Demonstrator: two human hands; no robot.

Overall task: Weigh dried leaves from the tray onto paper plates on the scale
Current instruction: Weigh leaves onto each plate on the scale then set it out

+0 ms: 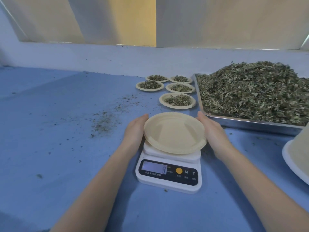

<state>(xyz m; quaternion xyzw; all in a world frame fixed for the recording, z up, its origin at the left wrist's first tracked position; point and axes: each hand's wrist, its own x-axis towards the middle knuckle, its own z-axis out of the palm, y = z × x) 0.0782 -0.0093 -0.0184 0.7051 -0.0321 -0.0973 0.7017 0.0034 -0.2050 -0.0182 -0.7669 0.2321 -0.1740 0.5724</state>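
An empty beige paper plate sits tilted on the white scale, whose display shows 9, just left of the steel tray heaped with dried leaves.

One view only, from a camera worn on the person's head, looking forward and steeply down over both forearms onto the blue worktop. The wide lens bends straight edges near the frame's borders. Nearest, at centre, sits the white digital kitchen scale, close enough that its display digit reads. The heaped steel tray of dried green leaves runs off the right edge. Farther off, the pale wall and cream curtains fill the top.
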